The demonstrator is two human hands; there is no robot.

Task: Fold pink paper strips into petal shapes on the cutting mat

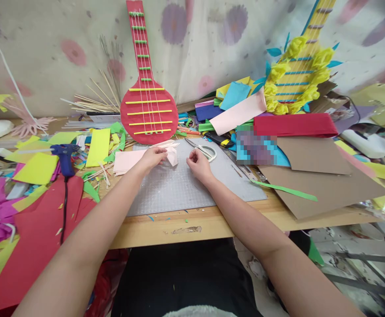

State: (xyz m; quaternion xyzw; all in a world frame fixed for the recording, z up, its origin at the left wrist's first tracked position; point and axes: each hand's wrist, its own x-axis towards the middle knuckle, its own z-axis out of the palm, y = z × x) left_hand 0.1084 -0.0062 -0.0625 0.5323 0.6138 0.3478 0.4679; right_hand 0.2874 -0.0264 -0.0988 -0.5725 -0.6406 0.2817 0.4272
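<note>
Left hand: our left hand [156,157] has thumb and fingers closed on a folded piece of pale pink paper [171,156], raised at the back of the mat, a pointed corner hanging down.
Right hand: our right hand [198,164] is curled with its fingertips drawn together, well apart from the left; we see nothing held in it, though something very small could hide between the tips.
Pale pink paper: it sits at our left fingertips, in front of the red paper instrument [149,110]; more pale pink sheets [126,162] lie beside the left wrist.
Folding step: we judge that we are in the middle of shaping this one piece – its creases and loose corner suggest folding or opening out, rather than cutting.
Next move: it seems to call for the right fingertips to meet the loose corner, with the left pinch kept light so that the thin paper does not crumple.
Scissors: the scissors [211,154] lie just behind the right hand on the grey cutting mat [175,193]; they appear free of our grip.
Glue gun: the blue glue gun [65,159] rests off to the left among paper scraps – neither hand is near it.
Cardboard: brown cardboard [317,193] lies to the right, under a green strip [291,192].
</note>
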